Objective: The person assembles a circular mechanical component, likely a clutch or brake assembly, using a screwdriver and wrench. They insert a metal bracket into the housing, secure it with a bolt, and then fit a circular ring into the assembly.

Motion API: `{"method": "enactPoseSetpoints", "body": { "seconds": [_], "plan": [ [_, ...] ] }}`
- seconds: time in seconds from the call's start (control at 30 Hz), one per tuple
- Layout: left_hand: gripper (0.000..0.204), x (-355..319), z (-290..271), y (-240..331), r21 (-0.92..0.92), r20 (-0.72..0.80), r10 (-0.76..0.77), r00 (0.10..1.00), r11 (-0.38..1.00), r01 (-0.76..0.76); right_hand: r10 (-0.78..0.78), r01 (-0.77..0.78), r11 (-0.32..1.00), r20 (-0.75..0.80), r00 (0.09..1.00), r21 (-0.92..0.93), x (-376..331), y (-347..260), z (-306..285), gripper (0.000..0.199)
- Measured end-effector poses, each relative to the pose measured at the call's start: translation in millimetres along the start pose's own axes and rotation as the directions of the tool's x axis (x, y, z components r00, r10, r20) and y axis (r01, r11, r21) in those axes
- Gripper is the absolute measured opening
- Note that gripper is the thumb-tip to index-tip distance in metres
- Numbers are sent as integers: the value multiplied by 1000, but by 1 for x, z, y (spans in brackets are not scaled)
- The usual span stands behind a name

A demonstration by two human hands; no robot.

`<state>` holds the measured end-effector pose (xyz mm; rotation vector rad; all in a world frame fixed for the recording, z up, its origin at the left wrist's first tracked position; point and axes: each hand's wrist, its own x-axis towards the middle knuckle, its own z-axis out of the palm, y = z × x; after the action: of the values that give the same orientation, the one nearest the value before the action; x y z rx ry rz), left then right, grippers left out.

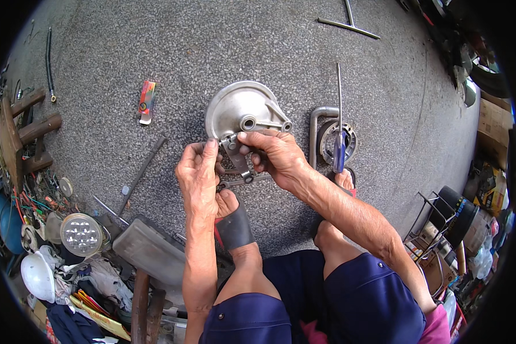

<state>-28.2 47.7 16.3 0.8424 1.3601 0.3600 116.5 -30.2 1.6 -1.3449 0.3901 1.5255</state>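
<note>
My left hand (199, 172) and my right hand (278, 153) meet in front of me around a small metal lever arm (239, 163) with a clamp bolt at its upper end. The left fingers pinch it from the left; my right thumb and fingers close on the bolt end. Just beyond lies a round silver brake plate (232, 109) with a bored hub. The hands overlap its near edge, so whether the arm touches the plate I cannot tell. A wrench (255, 180) lies below the lever arm, near my left foot.
To the right are a blue-handled screwdriver (339, 150), a round slotted metal part (328, 140) and a bent pipe (315, 132). A T-handle wrench (350, 26) lies far off. Leftward are a small colourful box (147, 98), a thin bar (142, 169), a wooden stool (17, 137) and clutter.
</note>
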Motion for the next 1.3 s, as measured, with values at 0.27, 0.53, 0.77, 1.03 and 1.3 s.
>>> {"method": "enactPoseSetpoints", "body": {
  "seconds": [0.27, 0.53, 0.77, 1.03, 1.3],
  "plan": [
    [15, 6, 1, -12, 4, 39, 137, 990, 991, -137, -5, 5, 1000, 1, 1000, 1, 2, 1, 0, 14],
    [22, -2, 7, 3, 33, -34, -86, 996, 996, 87, -9, 9, 1000, -4, 1000, 3, 2, 1, -2, 15],
    [12, 6, 1, -12, 17, 44, 140, 989, 990, -141, -4, 4, 1000, 9, 1000, -2, 1, -1, 1, 13],
    [15, 0, 6, 3, 13, -39, -108, 993, 994, 109, 1, -2, 1000, -6, 1000, -21, -1, -2, 1, 12],
    [22, 10, 0, -15, 87, 27, 152, 988, 984, -154, -8, 7, 1000, -11, 1000, -27, -1, -2, 2, 14]
  ]
}}
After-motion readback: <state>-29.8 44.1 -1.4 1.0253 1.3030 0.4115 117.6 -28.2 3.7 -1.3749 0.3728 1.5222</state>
